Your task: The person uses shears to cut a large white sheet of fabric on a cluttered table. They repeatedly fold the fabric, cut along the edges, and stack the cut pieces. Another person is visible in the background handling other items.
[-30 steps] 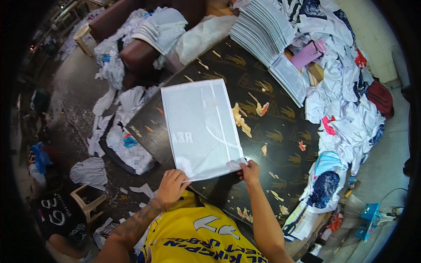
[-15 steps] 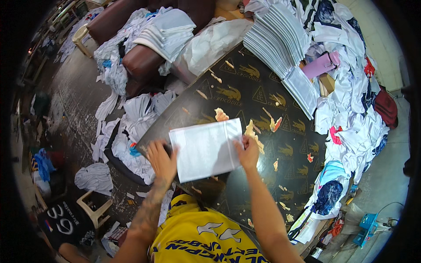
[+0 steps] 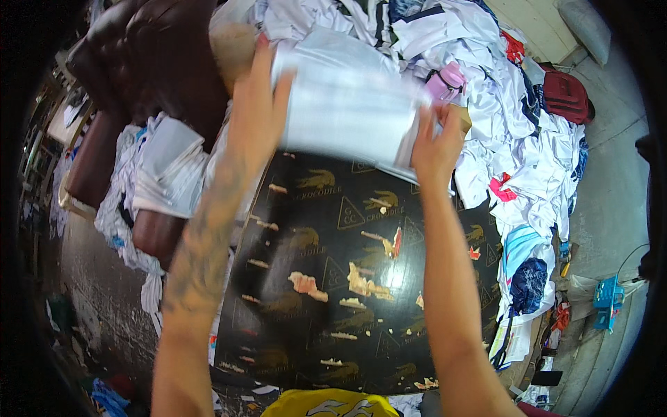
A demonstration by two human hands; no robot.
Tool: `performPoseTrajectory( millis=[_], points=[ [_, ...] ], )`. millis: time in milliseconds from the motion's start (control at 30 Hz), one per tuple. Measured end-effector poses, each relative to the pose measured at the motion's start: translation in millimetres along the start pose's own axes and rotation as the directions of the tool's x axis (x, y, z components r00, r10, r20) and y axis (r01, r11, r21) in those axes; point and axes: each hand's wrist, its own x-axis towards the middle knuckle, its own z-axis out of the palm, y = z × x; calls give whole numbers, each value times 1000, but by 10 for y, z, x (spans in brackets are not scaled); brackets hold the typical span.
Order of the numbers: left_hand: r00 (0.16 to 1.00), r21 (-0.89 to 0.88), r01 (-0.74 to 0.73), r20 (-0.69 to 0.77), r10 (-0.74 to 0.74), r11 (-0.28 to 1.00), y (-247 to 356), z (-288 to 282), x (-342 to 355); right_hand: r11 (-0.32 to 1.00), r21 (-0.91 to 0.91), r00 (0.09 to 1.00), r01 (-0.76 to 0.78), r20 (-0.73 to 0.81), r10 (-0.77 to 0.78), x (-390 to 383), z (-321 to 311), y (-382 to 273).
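A flat, folded white cloth (image 3: 347,111), blurred by motion, is held out over the far end of the dark table. My left hand (image 3: 260,115) grips its left edge, with the thumb over the near side and a finger reaching upward. At the right edge, my right hand (image 3: 439,142) pinches it between thumb and fingers. Beneath and behind the cloth lies a stack of similar folded white cloths (image 3: 340,48), mostly hidden. Both my arms stretch far forward across the table.
The black tabletop (image 3: 326,208) has gold prints and peeled patches. Loose white garments (image 3: 479,146) heap along its right side, with a pink bottle (image 3: 445,82) and a maroon bag (image 3: 566,96). A brown sofa (image 3: 156,55) and folded cloths (image 3: 170,167) are at left.
My hands have carried the folded cloth away from the table's near edge to the stack at the far end. My view has turned and shifted forward too.
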Motion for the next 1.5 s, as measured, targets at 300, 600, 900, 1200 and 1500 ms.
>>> performPoseTrajectory(
  millis=[300, 600, 900, 1200, 1500],
  points=[
    [927, 462, 42, 313, -207, 886, -1548, 1563, 1654, 879, -307, 883, -365, 184, 431, 892, 1530, 1052],
    [843, 38, -288, 484, 235, 957, -562, 1274, 838, 786, 195, 763, -586, 460, 455, -137, 884, 1590],
    [530, 178, -643, 805, 265, 745, -65, 1692, 367, 945, 7, 833, -327, 475, 285, -365, 737, 1258],
    [703, 379, -633, 647, 296, 675, -13, 1949, 145, 995, 63, 919, -83, 391, 52, 57, 653, 1330],
    [875, 380, -374, 447, 186, 846, 70, 2059, 300, -387, 472, 307, -792, 856, 416, 147, 820, 1106]
  ],
)
